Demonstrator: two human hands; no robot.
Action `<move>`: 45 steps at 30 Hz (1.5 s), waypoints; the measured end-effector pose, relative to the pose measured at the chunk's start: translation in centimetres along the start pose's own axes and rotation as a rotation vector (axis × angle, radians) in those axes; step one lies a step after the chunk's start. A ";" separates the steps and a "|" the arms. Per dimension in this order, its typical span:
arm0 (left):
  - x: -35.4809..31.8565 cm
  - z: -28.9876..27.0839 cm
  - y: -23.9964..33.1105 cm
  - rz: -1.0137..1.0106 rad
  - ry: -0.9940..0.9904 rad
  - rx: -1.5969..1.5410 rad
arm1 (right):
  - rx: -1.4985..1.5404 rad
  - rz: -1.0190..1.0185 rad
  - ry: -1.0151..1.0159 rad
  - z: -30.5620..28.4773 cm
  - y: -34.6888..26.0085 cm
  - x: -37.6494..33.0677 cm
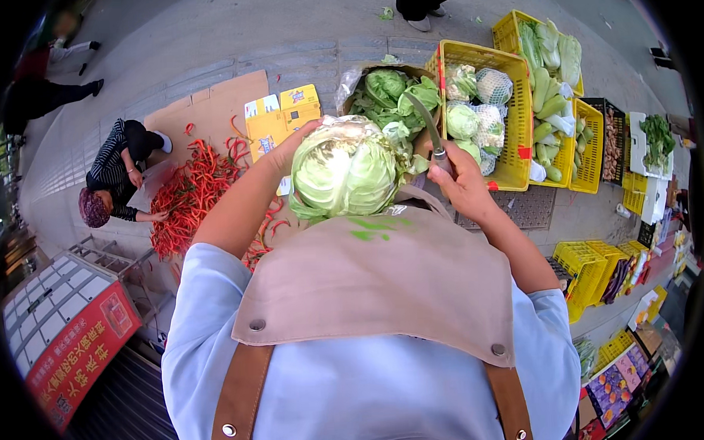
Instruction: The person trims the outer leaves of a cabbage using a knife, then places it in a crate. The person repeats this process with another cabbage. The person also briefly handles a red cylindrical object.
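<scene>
My left hand (287,148) cups a pale green cabbage (344,167) against my apron (385,281), while my right hand (463,181) is closed around a knife (426,124) whose blade points up beside it. I judge trimming underway: loose outer leaves remain. Beyond lie a sack of leaves (390,94), yellow crates (503,114) and red chillies (192,191) a crouching person sorts; nothing blocks me.
</scene>
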State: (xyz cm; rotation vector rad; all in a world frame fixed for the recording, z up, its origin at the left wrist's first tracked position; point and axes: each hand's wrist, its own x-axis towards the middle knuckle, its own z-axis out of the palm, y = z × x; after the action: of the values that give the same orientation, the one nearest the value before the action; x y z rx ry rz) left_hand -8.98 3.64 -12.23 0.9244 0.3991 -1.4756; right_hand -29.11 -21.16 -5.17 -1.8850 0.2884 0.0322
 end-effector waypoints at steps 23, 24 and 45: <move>-3.6 5.1 0.6 0.154 0.165 0.354 | -0.595 -0.507 0.143 3.9 -1.1 1.1; -3.5 4.9 0.6 0.151 0.149 0.378 | -0.588 -0.509 0.146 3.8 -0.5 1.2; -2.5 3.7 1.4 0.218 0.008 0.509 | -0.060 0.046 0.172 1.5 1.7 1.5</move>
State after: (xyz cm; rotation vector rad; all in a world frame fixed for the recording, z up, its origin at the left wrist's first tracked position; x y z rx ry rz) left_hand -9.05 2.41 -7.76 1.3297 -0.0821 -1.3935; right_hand -27.81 -20.54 -7.48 -1.9440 0.4527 -0.0921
